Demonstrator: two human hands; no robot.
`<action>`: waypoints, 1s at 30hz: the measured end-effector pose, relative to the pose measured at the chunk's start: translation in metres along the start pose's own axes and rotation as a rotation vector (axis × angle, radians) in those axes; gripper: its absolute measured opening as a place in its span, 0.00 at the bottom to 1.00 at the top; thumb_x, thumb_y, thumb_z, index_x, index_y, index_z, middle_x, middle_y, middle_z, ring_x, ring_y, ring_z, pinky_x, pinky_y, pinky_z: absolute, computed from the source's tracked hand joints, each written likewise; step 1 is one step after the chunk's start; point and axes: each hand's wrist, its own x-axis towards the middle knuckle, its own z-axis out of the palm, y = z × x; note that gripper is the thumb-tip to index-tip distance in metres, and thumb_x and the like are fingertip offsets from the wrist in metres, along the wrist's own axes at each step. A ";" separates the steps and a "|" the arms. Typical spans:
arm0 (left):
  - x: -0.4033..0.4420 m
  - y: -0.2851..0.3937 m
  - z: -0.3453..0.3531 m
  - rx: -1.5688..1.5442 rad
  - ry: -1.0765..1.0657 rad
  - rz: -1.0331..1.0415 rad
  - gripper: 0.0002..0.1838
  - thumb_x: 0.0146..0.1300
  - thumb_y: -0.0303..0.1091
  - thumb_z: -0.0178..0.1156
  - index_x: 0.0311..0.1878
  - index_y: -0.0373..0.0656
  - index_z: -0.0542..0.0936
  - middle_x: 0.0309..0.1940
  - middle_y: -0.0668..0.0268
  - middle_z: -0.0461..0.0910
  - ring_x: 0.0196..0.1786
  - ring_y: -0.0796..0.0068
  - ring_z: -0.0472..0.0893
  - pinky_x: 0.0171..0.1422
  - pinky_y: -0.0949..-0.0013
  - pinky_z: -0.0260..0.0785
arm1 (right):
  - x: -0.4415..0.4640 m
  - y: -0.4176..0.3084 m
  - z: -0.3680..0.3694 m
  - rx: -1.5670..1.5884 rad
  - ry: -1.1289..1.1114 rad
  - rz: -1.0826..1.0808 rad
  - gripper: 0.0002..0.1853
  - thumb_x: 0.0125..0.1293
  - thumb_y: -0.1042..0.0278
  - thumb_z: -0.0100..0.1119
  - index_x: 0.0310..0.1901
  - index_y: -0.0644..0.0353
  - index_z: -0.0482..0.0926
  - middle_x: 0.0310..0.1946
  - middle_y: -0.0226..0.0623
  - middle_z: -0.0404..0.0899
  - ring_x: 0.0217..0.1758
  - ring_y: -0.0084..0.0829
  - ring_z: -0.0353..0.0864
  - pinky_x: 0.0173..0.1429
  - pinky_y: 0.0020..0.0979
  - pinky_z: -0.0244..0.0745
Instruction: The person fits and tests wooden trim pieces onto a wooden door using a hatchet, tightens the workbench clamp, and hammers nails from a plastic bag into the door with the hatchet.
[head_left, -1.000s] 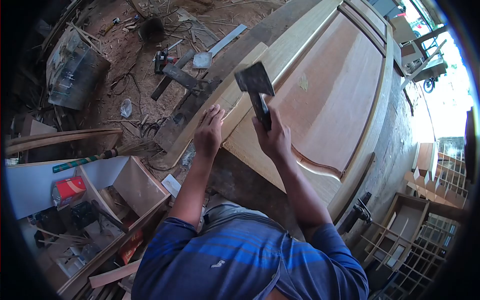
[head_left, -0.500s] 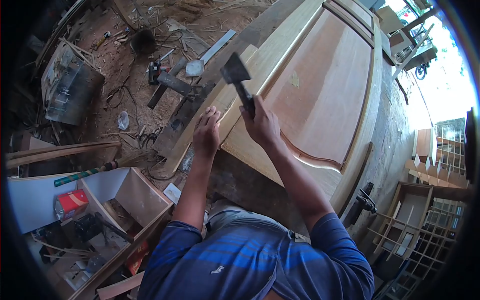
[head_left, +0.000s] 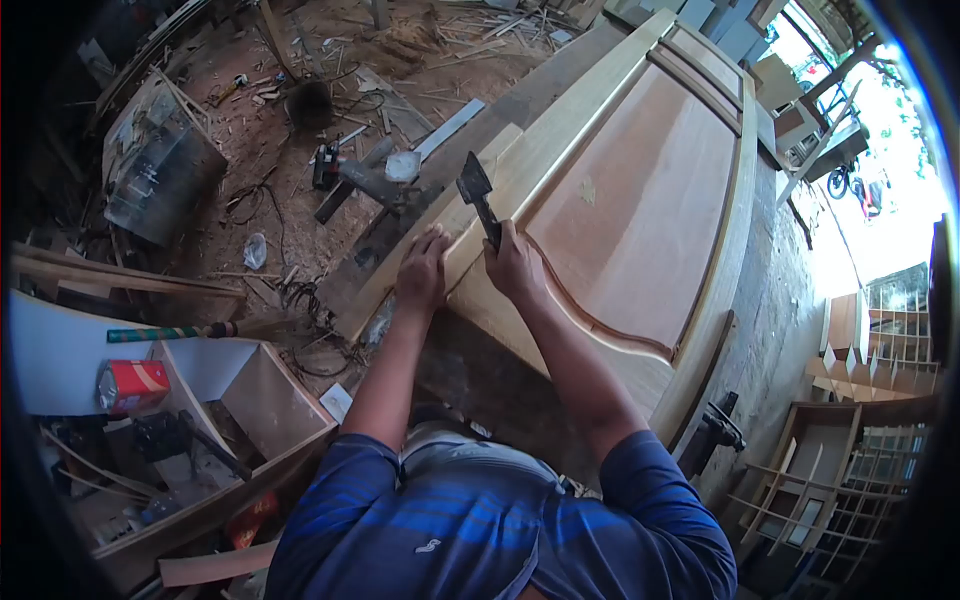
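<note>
My right hand [head_left: 514, 262] is wrapped round the handle of a dark hatchet-like tool [head_left: 475, 180], its broad flat head raised above the edge of a panelled wooden door [head_left: 640, 190]. Whether that head is a blade or a hammer face I cannot tell. My left hand [head_left: 422, 268] lies with fingers stretched out over a pale wooden strip [head_left: 375, 305] along the door's left side, close to the near corner. The door lies flat, its recessed panel framed by a curved moulding.
A wooden box [head_left: 285, 400] with a red tin [head_left: 133, 385] and tools stands at lower left. A clamp [head_left: 718, 432] sits by the door's right side. Scraps and shavings cover the floor [head_left: 400, 60]; a plank bench [head_left: 560, 75] runs under the door.
The tool's head has come down slightly toward the strip and turned, and my right hand has lowered a little. My left hand stays on the wood. The whole view has shifted slightly.
</note>
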 end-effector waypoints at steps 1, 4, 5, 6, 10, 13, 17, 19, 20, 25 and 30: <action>-0.004 0.000 0.001 0.002 -0.007 0.002 0.15 0.74 0.25 0.60 0.61 0.43 0.86 0.67 0.53 0.85 0.75 0.49 0.80 0.78 0.50 0.75 | -0.002 0.006 0.004 -0.017 -0.035 0.020 0.19 0.78 0.54 0.60 0.58 0.59 0.74 0.45 0.62 0.89 0.52 0.65 0.88 0.57 0.62 0.81; -0.003 0.000 -0.002 0.012 -0.058 0.015 0.19 0.71 0.22 0.62 0.63 0.43 0.84 0.70 0.51 0.82 0.76 0.48 0.78 0.78 0.49 0.74 | 0.011 0.000 -0.012 -0.050 -0.131 0.046 0.21 0.77 0.53 0.61 0.58 0.62 0.75 0.46 0.63 0.89 0.53 0.65 0.88 0.58 0.62 0.81; -0.009 0.003 -0.004 0.060 -0.071 0.030 0.20 0.70 0.23 0.61 0.64 0.43 0.83 0.71 0.50 0.82 0.77 0.46 0.77 0.80 0.48 0.72 | 0.004 0.006 -0.013 -0.001 -0.143 0.033 0.22 0.77 0.52 0.62 0.57 0.64 0.75 0.43 0.62 0.88 0.48 0.63 0.89 0.54 0.59 0.82; -0.011 0.006 -0.006 0.108 -0.080 0.048 0.21 0.70 0.24 0.61 0.66 0.43 0.81 0.72 0.48 0.81 0.77 0.45 0.76 0.81 0.48 0.70 | 0.001 0.014 -0.015 0.049 -0.150 0.015 0.23 0.77 0.51 0.63 0.56 0.65 0.76 0.41 0.61 0.88 0.44 0.60 0.90 0.50 0.56 0.83; -0.014 0.003 -0.011 0.086 -0.155 -0.123 0.25 0.67 0.24 0.66 0.67 0.41 0.79 0.71 0.45 0.80 0.75 0.39 0.76 0.81 0.46 0.69 | -0.048 0.032 -0.023 0.614 -0.328 0.293 0.22 0.77 0.49 0.70 0.50 0.63 0.76 0.29 0.38 0.81 0.25 0.31 0.85 0.30 0.37 0.83; -0.041 0.016 -0.026 -0.140 -0.150 -0.191 0.28 0.64 0.23 0.71 0.68 0.43 0.79 0.69 0.48 0.82 0.75 0.41 0.77 0.80 0.48 0.71 | -0.111 0.068 -0.020 0.962 -0.423 0.363 0.21 0.77 0.52 0.71 0.50 0.60 0.74 0.27 0.34 0.79 0.23 0.28 0.83 0.27 0.34 0.81; -0.086 0.044 -0.041 -0.200 -0.093 -0.207 0.25 0.64 0.24 0.73 0.65 0.41 0.81 0.65 0.50 0.84 0.72 0.43 0.80 0.78 0.48 0.72 | -0.157 0.094 -0.026 1.037 -0.490 0.410 0.21 0.75 0.51 0.74 0.49 0.59 0.75 0.28 0.34 0.80 0.23 0.28 0.83 0.27 0.33 0.80; -0.106 0.057 -0.051 -0.281 -0.121 -0.326 0.26 0.65 0.26 0.72 0.66 0.41 0.81 0.64 0.51 0.85 0.70 0.51 0.82 0.77 0.54 0.72 | -0.164 0.105 -0.027 0.940 -0.475 0.422 0.23 0.73 0.49 0.76 0.47 0.60 0.77 0.28 0.35 0.82 0.24 0.29 0.84 0.28 0.34 0.81; -0.113 0.068 -0.063 -0.373 -0.160 -0.427 0.26 0.66 0.26 0.72 0.67 0.41 0.81 0.64 0.52 0.84 0.70 0.53 0.82 0.78 0.55 0.72 | -0.167 0.108 -0.025 0.833 -0.453 0.428 0.25 0.71 0.47 0.77 0.46 0.61 0.78 0.29 0.37 0.82 0.25 0.30 0.85 0.30 0.36 0.82; -0.164 0.084 -0.096 -1.089 -0.129 -0.829 0.24 0.72 0.33 0.68 0.70 0.39 0.79 0.57 0.58 0.88 0.59 0.68 0.86 0.67 0.63 0.78 | -0.187 0.085 -0.041 0.048 -0.111 0.223 0.35 0.64 0.39 0.77 0.51 0.69 0.82 0.39 0.55 0.89 0.47 0.56 0.91 0.55 0.54 0.82; -0.226 0.088 -0.124 -1.112 -0.129 -0.899 0.27 0.78 0.46 0.66 0.69 0.36 0.77 0.52 0.58 0.88 0.47 0.69 0.91 0.44 0.68 0.83 | -0.206 0.104 -0.024 0.048 0.025 0.166 0.27 0.61 0.54 0.74 0.58 0.60 0.84 0.40 0.54 0.89 0.48 0.58 0.89 0.56 0.55 0.81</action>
